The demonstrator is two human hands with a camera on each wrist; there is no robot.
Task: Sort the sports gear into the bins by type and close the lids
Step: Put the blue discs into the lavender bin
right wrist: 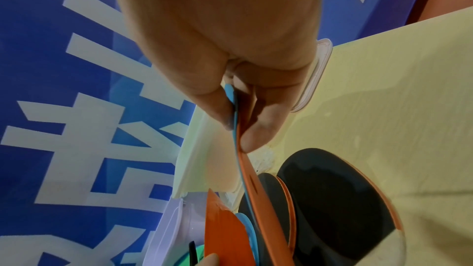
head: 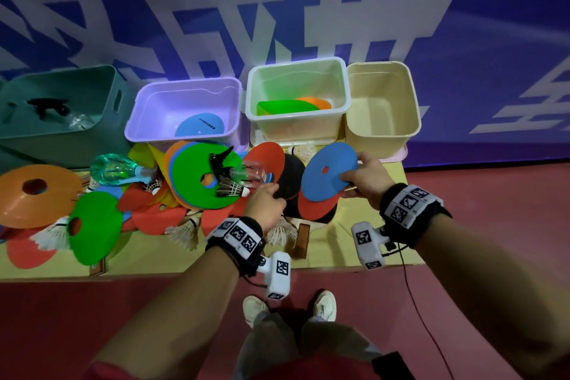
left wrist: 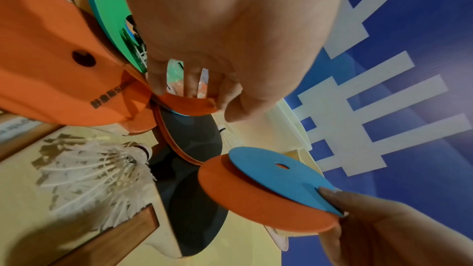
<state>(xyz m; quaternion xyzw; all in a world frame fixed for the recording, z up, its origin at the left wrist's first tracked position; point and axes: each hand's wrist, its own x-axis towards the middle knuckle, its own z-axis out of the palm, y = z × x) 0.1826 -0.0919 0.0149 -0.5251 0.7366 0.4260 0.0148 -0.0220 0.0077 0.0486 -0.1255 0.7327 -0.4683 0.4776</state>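
Head: right hand [head: 367,177] pinching discs [head: 327,173]

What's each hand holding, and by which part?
Right hand pinches the blue disc stacked on a red disc at their right rim. Left hand pinches another red disc's edge.

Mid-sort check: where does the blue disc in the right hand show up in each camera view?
Head: blue disc right of centre, before the cream bin.
Left wrist: lower centre-right, lying on an orange disc.
Right wrist: seen edge-on as a thin blue strip at centre, pinched by the right hand.
Shared landmark: the black paddle.
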